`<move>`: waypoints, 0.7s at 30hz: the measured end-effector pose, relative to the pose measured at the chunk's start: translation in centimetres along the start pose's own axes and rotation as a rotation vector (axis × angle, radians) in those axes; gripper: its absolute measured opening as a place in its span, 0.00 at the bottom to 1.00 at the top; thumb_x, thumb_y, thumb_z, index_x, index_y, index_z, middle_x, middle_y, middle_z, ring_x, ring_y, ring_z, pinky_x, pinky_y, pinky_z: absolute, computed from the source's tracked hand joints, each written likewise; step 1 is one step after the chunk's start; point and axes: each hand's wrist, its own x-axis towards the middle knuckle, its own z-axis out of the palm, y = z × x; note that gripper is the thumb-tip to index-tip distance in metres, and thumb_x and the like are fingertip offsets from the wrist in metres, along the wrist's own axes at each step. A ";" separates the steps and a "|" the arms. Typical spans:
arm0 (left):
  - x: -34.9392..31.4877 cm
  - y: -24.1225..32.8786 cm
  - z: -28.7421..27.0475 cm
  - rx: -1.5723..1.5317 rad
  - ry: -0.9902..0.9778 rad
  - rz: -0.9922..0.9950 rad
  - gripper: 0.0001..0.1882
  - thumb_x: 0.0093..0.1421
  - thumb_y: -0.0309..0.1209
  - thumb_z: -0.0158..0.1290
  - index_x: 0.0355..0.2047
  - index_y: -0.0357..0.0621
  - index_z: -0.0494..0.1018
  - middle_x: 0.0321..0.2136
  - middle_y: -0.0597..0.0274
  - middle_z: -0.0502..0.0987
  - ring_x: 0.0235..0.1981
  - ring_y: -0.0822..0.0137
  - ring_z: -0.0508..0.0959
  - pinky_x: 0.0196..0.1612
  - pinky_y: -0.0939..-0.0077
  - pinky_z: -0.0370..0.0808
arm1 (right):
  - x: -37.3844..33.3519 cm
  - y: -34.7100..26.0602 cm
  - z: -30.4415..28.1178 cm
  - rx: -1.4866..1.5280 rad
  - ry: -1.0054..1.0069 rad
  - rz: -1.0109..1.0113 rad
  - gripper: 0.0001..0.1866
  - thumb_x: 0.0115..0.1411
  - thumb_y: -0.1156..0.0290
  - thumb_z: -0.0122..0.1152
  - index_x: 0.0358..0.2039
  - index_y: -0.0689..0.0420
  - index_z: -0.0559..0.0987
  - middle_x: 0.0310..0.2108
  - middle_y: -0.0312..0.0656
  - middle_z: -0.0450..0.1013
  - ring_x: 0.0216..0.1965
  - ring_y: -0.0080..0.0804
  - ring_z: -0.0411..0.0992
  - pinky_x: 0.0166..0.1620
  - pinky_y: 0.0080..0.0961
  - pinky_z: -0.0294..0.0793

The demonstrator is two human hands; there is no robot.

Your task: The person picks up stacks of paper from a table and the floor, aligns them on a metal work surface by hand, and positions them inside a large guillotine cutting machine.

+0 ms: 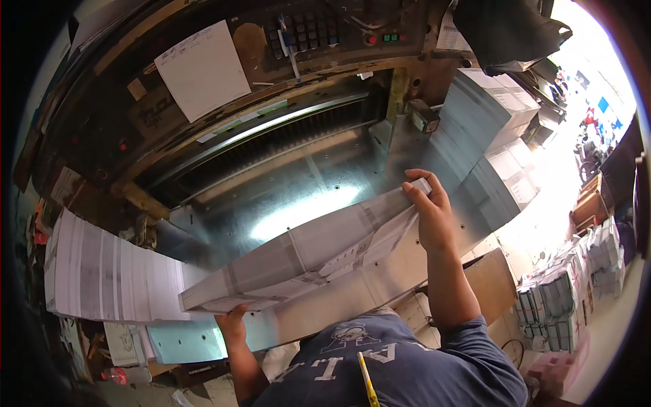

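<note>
A person stands at an industrial paper cutter [271,129], holding a long stack of printed sheets [305,254] between both hands above the machine's shiny metal tabletop [291,197]. The right hand [430,214] is closed over the stack's far end, fingers curled across the top edge and thumb beneath; the left hand [234,324] supports the near end from below, its grip on the paper only partly visible, so how tightly it pinches cannot be told. The stack hangs at a slant over the front of the tabletop, slightly bowed, with some top sheets fanned out of line near the right hand. By the look of it, the step in hand is squaring or shifting this stack in front of the blade opening. The next move would call for both hands to keep the sheets flush, so that none slide. Flat printed sheets [108,271] lie spread on the left, and tall paper piles [481,115] stand on the right beside the cutter.
</note>
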 end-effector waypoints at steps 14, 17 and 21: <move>-0.5 -0.4 -1.0 0.012 -0.019 0.034 0.43 0.45 0.32 0.69 0.60 0.38 0.60 0.55 0.60 0.67 0.56 0.63 0.68 0.61 0.66 0.61 | 1.2 3.9 -4.1 0.323 -0.366 -0.064 0.38 0.58 0.50 0.63 0.60 0.62 0.63 0.55 0.42 0.67 0.57 0.32 0.64 0.58 0.29 0.63; -0.5 -0.8 -1.0 0.095 -0.031 -0.043 0.44 0.45 0.34 0.69 0.60 0.37 0.60 0.56 0.60 0.67 0.56 0.63 0.67 0.60 0.66 0.62 | 0.4 7.4 -6.0 -0.040 -0.488 0.067 0.41 0.49 0.71 0.73 0.61 0.62 0.61 0.57 0.44 0.66 0.58 0.34 0.64 0.59 0.32 0.65; 0.3 -0.5 -0.4 0.057 -0.088 -0.007 0.33 0.47 0.32 0.69 0.51 0.36 0.68 0.44 0.60 0.74 0.45 0.66 0.74 0.53 0.69 0.70 | -0.1 10.8 -6.5 -0.121 -0.345 0.356 0.32 0.47 0.79 0.73 0.53 0.61 0.70 0.47 0.40 0.74 0.48 0.30 0.72 0.50 0.27 0.74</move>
